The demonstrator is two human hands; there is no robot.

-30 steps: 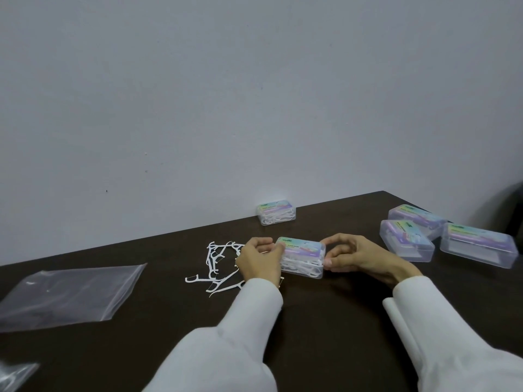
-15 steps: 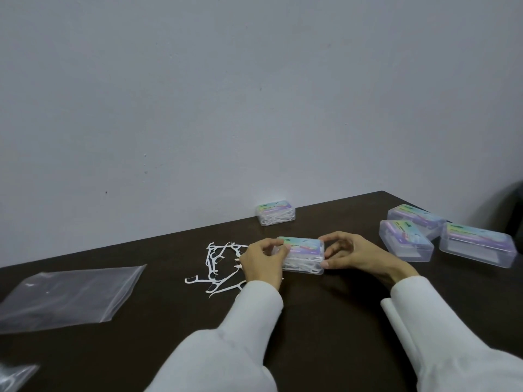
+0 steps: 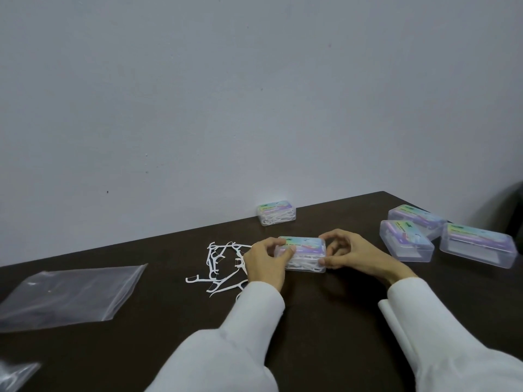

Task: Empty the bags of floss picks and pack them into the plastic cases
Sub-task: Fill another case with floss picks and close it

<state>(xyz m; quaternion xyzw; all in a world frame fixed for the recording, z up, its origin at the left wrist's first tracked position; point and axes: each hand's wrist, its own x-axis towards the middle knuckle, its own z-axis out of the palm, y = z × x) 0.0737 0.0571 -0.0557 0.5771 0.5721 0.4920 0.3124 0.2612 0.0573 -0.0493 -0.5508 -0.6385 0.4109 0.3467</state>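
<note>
Floss picks fill the clear plastic case (image 3: pixel 304 254) that sits on the dark desk (image 3: pixel 325 321) between both hands, its lid with the colourful label down. The left hand (image 3: pixel 266 263) grips the case's left end, its fingers (image 3: pixel 287 251) curled over the near top edge. The right hand (image 3: pixel 356 254) holds the right end, thumb pressed to the near lower corner and the other fingers arched above the far corner. Just left of the left hand lies a loose heap of white floss picks (image 3: pixel 223 264). A second filled case (image 3: pixel 276 215) stands farther back by the wall. Three more cases (image 3: pixel 406 240) are grouped well to the right. An emptied clear bag (image 3: pixel 68 295) lies flat far left.
</note>
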